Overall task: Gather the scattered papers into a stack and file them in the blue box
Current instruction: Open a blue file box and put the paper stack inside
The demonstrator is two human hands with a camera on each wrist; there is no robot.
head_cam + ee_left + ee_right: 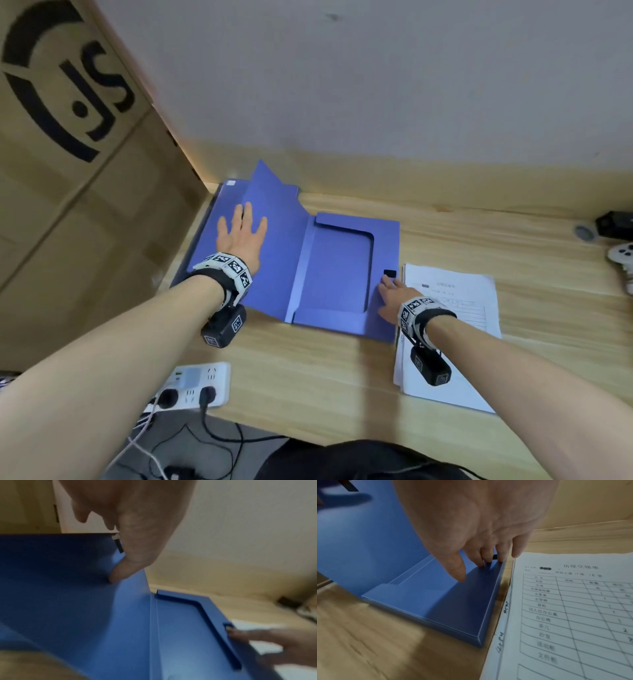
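The blue box (pixel 337 274) lies open on the wooden table, its lid (pixel 274 246) folded back to the left. My left hand (pixel 241 228) presses flat on the lid with fingers spread; the left wrist view shows the thumb (pixel 120 572) touching the blue surface. My right hand (pixel 390 291) rests its fingertips (pixel 485 561) on the box's right flap (pixel 458 601), beside the black clasp (pixel 389 273). A stack of printed papers (pixel 455 325) lies just right of the box, under my right wrist. The box's tray holds nothing.
A large cardboard box (pixel 68 154) stands at the left, a wall behind the table. A white power strip (pixel 195 383) with plugged cables sits at the table's front left edge. A black object (pixel 615 224) and a white device (pixel 621 255) lie at the far right.
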